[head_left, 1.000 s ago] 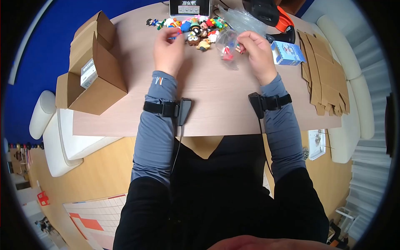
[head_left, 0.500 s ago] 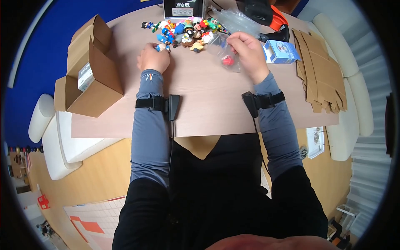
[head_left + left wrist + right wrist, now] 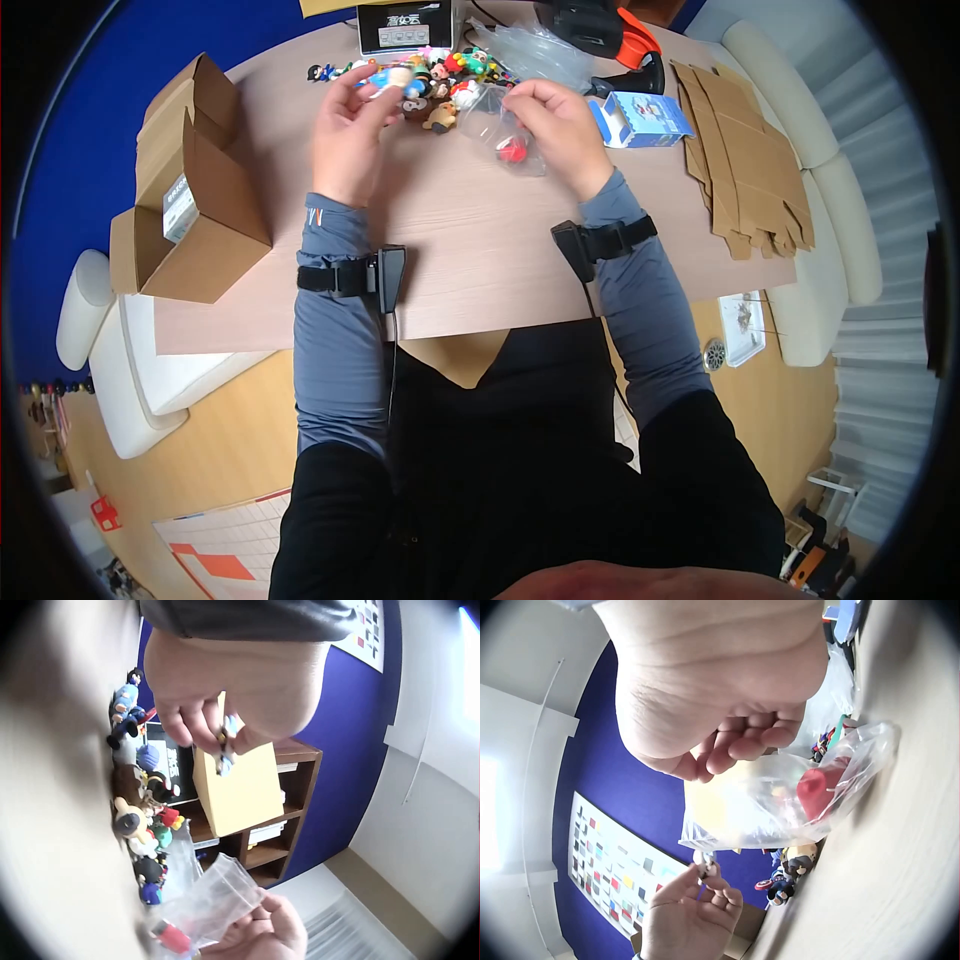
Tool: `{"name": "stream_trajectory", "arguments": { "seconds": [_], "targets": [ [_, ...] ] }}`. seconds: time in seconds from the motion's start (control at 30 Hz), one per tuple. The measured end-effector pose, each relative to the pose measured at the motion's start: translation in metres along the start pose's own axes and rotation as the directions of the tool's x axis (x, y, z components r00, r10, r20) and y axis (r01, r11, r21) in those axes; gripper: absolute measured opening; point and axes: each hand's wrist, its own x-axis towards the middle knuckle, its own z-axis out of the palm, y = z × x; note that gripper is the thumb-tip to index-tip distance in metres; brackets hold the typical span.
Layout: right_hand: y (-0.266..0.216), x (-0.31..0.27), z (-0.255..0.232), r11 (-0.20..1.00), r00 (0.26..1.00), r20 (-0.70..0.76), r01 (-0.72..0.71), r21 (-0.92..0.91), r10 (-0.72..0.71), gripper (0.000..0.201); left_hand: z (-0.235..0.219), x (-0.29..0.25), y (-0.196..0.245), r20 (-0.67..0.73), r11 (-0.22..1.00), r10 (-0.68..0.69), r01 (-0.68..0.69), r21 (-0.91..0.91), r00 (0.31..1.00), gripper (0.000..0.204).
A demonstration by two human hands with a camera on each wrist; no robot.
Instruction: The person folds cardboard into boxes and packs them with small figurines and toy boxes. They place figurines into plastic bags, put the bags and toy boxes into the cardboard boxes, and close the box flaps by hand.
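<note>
My left hand pinches a small blue-and-white figurine between thumb and fingers, held up off the table by the left side of a pile of toy figurines. In the right wrist view, that same left hand shows beyond the bag with the figurine at its fingertips. My right hand grips the upper edge of a clear plastic bag, its fingers curled in. A red item sits low inside the bag, which hangs close over the table.
An open cardboard box stands at the left, a small white box inside. A blue printed box is right of my right hand, beside flattened cardboard. More clear plastic and a black-and-orange device lie at the back.
My left hand went from the pile to the table just left of it, and now has lifted the blue-and-white figurine. The right hand keeps holding the bag. The head view has shifted slightly.
</note>
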Motion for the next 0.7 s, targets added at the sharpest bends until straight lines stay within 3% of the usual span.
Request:
{"name": "stream_trajectory", "arguments": {
  "seconds": [0.03, 0.2, 0.27, 0.53, 0.6, 0.7],
  "targets": [
    [0.000, 0.000, 0.001, 1.000, 1.000, 0.016, 0.003, 0.008, -0.003, 0.015, 0.004, -0.004, 0.005, 0.152, 0.995, 0.025, -0.010, -0.098, 0.988, 0.039],
    [0.000, -0.001, 0.002, 1.000, 0.998, 0.062, -0.023, -0.011, 0.023, 0.015, 0.029, -0.020, 0.010, 0.294, 0.990, -0.048, 0.084, -0.112, 0.955, 0.036],
    [0.003, 0.000, 0.003, 1.000, 0.997, 0.078, -0.002, -0.029, 0.004, 0.014, 0.028, -0.019, 0.000, 0.369, 0.997, -0.059, 0.074, -0.029, 0.928, 0.034],
    [0.005, 0.002, 0.002, 0.999, 0.996, 0.071, 0.050, -0.018, -0.049, 0.015, 0.030, -0.021, -0.006, 0.317, 0.995, -0.060, 0.032, 0.095, 0.947, 0.022],
    [0.006, 0.002, 0.003, 0.998, 0.995, 0.077, 0.060, -0.023, -0.058, 0.015, 0.030, -0.024, -0.002, 0.381, 0.966, -0.111, 0.010, 0.257, 0.918, 0.016],
    [0.003, 0.000, 0.003, 0.998, 0.995, 0.084, 0.063, -0.022, -0.060, 0.014, 0.032, -0.027, -0.002, 0.448, 0.977, -0.065, -0.034, 0.209, 0.891, 0.013]
  ]
}}
